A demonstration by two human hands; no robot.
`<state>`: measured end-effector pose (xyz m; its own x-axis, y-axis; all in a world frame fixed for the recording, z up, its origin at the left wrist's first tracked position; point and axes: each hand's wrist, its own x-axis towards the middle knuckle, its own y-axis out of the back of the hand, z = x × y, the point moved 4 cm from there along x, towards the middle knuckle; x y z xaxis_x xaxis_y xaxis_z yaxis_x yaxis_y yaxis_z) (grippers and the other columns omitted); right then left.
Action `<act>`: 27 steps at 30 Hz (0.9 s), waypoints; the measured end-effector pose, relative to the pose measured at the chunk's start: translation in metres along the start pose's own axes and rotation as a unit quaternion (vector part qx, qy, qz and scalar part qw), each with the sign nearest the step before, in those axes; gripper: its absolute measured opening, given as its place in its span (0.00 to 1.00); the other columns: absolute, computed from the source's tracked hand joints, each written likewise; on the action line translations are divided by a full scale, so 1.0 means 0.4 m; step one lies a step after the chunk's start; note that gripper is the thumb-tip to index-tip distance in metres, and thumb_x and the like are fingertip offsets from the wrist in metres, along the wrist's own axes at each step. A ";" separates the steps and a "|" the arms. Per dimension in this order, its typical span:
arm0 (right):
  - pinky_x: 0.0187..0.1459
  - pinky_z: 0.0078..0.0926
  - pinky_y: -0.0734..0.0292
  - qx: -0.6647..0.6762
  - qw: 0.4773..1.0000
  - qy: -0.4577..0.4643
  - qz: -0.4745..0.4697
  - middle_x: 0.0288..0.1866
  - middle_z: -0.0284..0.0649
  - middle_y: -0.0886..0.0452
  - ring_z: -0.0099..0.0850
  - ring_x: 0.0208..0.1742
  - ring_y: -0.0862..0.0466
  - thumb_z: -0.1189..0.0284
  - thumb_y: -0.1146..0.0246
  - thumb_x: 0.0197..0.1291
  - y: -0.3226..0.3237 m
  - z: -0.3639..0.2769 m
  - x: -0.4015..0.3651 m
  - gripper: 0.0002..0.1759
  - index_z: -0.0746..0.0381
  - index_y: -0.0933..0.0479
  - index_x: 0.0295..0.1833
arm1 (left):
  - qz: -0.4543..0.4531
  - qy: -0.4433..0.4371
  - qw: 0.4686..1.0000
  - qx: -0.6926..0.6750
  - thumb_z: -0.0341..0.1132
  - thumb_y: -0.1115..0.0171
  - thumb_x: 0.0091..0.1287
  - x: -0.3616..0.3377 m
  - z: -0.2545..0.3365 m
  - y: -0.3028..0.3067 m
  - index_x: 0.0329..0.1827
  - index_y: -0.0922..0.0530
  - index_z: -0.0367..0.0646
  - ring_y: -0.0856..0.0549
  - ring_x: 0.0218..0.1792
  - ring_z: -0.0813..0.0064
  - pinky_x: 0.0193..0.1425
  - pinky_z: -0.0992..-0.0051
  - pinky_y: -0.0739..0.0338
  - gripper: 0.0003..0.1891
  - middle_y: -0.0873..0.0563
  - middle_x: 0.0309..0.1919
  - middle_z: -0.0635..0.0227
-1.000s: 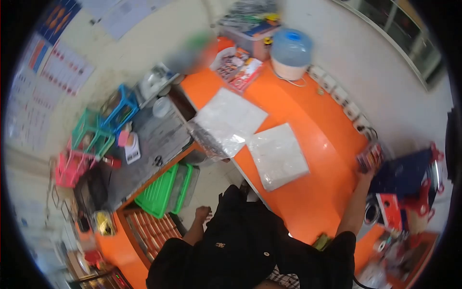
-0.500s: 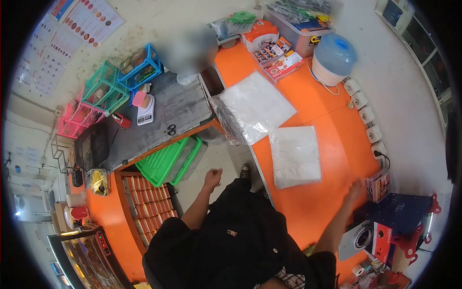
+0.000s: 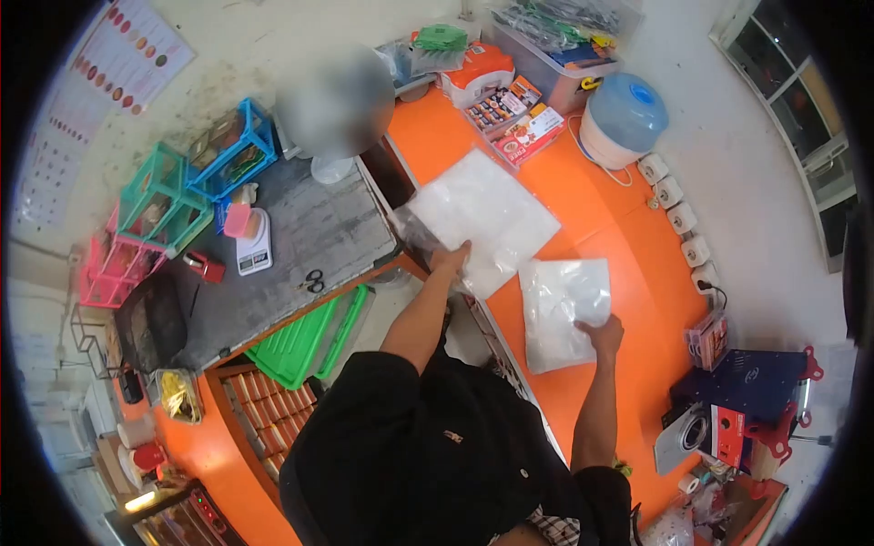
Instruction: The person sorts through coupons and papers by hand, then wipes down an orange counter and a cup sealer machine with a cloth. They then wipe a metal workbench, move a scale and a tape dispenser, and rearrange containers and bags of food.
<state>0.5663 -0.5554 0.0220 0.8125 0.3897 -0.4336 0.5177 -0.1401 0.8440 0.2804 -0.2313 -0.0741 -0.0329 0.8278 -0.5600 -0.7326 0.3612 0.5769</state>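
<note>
My left hand [image 3: 450,261] is at the lower left edge of the larger plastic packet [image 3: 492,214], which looks white and flat. Its fingers are closed on the crinkled clear edge; some of them are hidden. To the right lies a smaller plastic packet [image 3: 555,309], also white and glossy. My right hand [image 3: 604,336] pinches this one at its right edge, with the thumb on top and the film bent up beside it. Both packets rest on the orange counter [image 3: 628,273].
A dark worktop [image 3: 319,218] on the left holds a digital scale [image 3: 255,244], scissors [image 3: 314,280] and coloured baskets [image 3: 164,196]. Farther back on the orange counter stand a blue-lidded container [image 3: 625,118] and small boxes [image 3: 528,136]. Wall sockets [image 3: 681,218] line the right side.
My left hand has reached forward to the larger packet. My right hand has moved left and taken hold of the smaller packet, whose right edge now bends up.
</note>
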 end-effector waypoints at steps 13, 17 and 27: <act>0.53 0.30 0.21 0.278 0.932 0.210 -0.100 0.49 0.40 0.15 0.28 0.49 0.16 0.88 0.31 0.50 0.192 -0.346 -0.265 0.26 0.68 0.22 0.58 | -0.019 -0.146 0.952 -0.267 0.27 0.33 0.60 0.003 -0.050 0.080 0.48 0.25 0.31 0.21 0.53 0.65 0.52 0.69 0.24 0.16 0.20 0.47 0.51; 0.59 0.29 0.24 0.299 0.903 0.265 -0.156 0.54 0.40 0.17 0.28 0.55 0.19 0.85 0.27 0.48 0.216 -0.523 -0.182 0.32 0.68 0.26 0.62 | -0.072 -0.057 0.882 -0.462 0.19 0.37 0.61 0.063 -0.109 0.024 0.60 0.33 0.36 0.19 0.50 0.67 0.53 0.67 0.22 0.24 0.20 0.53 0.57; 0.72 0.46 0.36 -0.191 0.950 0.247 -0.005 0.73 0.58 0.36 0.52 0.74 0.35 0.44 0.16 0.24 -0.280 -0.785 0.313 0.72 0.68 0.43 0.74 | -0.337 -0.012 0.741 -0.580 0.34 0.24 0.59 0.037 -0.003 0.095 0.70 0.36 0.40 0.22 0.61 0.62 0.65 0.62 0.24 0.38 0.24 0.63 0.60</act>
<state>0.5259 -0.2052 -0.0278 0.5345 0.7822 -0.3202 0.3117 0.1698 0.9349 0.2512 -0.2057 -0.0611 0.6084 0.6401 -0.4692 -0.6688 0.0953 -0.7373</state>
